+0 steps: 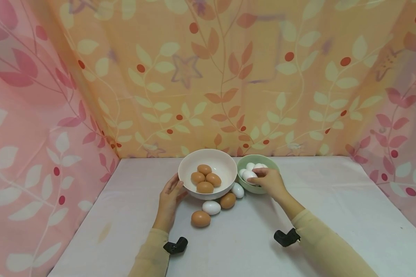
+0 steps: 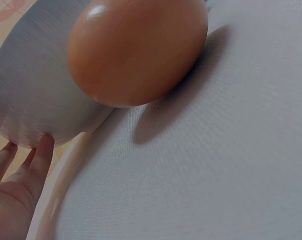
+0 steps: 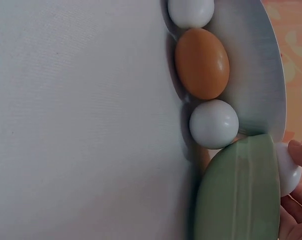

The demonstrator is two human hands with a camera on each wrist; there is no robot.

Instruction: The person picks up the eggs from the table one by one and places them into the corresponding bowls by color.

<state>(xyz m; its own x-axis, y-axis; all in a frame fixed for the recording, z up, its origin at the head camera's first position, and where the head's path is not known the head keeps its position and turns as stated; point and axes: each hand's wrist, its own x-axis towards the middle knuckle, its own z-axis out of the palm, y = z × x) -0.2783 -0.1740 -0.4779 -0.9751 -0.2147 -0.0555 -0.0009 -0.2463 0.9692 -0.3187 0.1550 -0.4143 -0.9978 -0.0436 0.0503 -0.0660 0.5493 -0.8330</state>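
A large white bowl (image 1: 225, 165) holds several brown eggs (image 1: 205, 187). My left hand (image 1: 170, 196) rests against its left side, fingertips touching the outer wall in the left wrist view. To the right, a green bowl (image 1: 251, 189) holds several white eggs. My right hand (image 1: 272, 182) reaches over its rim and pinches a white egg (image 3: 289, 170) between thumb and fingers. In front of the white bowl, brown and white eggs alternate in a slanting row on the table: a brown egg (image 1: 200, 219) nearest, then a white egg (image 1: 211, 207), a brown egg (image 1: 227, 201) and a white egg (image 1: 237, 190).
A pale cloth covers the table (image 1: 124, 215). Behind it hangs an orange leaf-patterned curtain (image 1: 228, 96), with pink patterned cloth (image 1: 31, 127) at both sides. The two bowls stand side by side near the back edge. A small black device sits at each wrist.
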